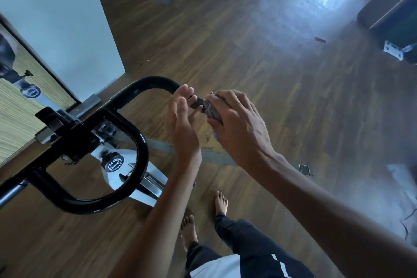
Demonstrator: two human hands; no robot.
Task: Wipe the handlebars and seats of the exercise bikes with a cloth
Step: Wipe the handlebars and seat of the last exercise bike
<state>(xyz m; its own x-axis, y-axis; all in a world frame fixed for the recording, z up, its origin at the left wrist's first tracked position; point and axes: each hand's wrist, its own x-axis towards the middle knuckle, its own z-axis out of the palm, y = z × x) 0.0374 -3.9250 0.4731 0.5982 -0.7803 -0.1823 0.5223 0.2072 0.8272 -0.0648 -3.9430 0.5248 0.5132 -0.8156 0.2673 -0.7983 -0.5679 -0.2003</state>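
Note:
The exercise bike's black handlebar [137,90] curves from the stem at left towards the centre of the view. Its right end [196,104] sticks out between my two hands. My right hand [237,124] is wrapped around a dark cloth [213,111] and presses it against that bar end. My left hand [182,119] stands edge-on just left of the end, fingers straight and together, fingertips touching the bar. The bike's seat is out of view.
A black adjustment knob [112,162] and the silver frame [144,178] sit below the handlebar loop. A white wall panel [56,18] and a mirror [18,97] stand at left. My bare feet [220,202] rest on the wooden floor. Dark equipment [392,13] stands far right.

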